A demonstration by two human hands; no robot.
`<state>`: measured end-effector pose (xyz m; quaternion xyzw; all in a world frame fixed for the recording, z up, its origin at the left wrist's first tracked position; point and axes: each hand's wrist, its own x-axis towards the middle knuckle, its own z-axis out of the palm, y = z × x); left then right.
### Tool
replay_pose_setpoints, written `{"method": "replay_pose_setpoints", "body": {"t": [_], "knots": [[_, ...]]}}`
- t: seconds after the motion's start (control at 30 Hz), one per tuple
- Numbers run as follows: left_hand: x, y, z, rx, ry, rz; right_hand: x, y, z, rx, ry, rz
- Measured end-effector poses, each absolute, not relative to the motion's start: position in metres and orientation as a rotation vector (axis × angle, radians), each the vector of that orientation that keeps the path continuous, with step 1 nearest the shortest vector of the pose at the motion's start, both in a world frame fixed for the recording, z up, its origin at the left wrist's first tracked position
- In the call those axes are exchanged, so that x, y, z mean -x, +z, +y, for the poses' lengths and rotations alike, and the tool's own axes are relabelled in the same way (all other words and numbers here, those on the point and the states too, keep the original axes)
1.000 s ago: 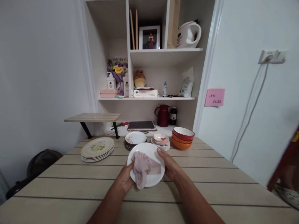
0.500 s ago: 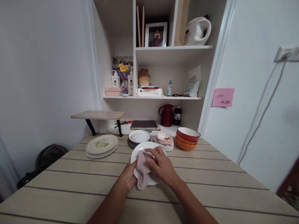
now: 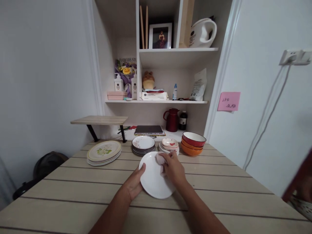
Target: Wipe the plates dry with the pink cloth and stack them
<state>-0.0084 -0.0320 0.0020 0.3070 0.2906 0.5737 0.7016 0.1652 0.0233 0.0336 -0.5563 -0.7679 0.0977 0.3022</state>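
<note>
A plain white plate (image 3: 153, 178) is held above the wooden table (image 3: 73, 195). My left hand (image 3: 135, 182) grips its left rim, thumb on top. My right hand (image 3: 173, 169) is closed on a bunched pinkish cloth (image 3: 160, 159) and presses it against the plate's upper right part. Only a small bit of the cloth shows under the fingers.
At the table's far side are a stack of green-patterned plates (image 3: 104, 152), a stack of speckled plates (image 3: 143, 144), small pink dishes (image 3: 169, 145) and stacked red and orange bowls (image 3: 193, 143). Shelves with bottles, a red jug (image 3: 171, 120) and a small wooden riser (image 3: 99, 120) stand behind.
My right hand took the cloth from the plate's middle, bunched it and moved it to the upper right of the plate. The cloth no longer hangs over the lower rim.
</note>
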Motion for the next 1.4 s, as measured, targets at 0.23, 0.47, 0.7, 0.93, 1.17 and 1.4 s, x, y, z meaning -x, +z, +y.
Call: {"method": "replay_pose_setpoints", "body": {"t": [0.23,0.47,0.7,0.93,1.17,1.4], "knots": [[0.007,0.002,-0.032,-0.749,1.227,0.611,-0.153,0.026,0.026,1.449,0.207,-2.050],[0.006,-0.002,-0.029,-0.744,1.249,0.584,-0.135,0.035,0.004,0.882,0.492,-2.312],[0.008,0.003,-0.034,-0.759,1.197,0.535,-0.165,0.050,0.003,0.635,0.925,-2.655],[0.013,-0.005,-0.026,-0.735,1.174,0.497,-0.206,0.046,0.024,1.101,0.935,-2.541],[0.013,-0.002,-0.028,-0.708,1.169,0.576,-0.178,0.032,0.033,1.478,0.454,-2.117],[0.008,-0.003,-0.027,-0.730,1.174,0.556,-0.141,0.030,0.019,1.199,0.393,-2.201]]}}
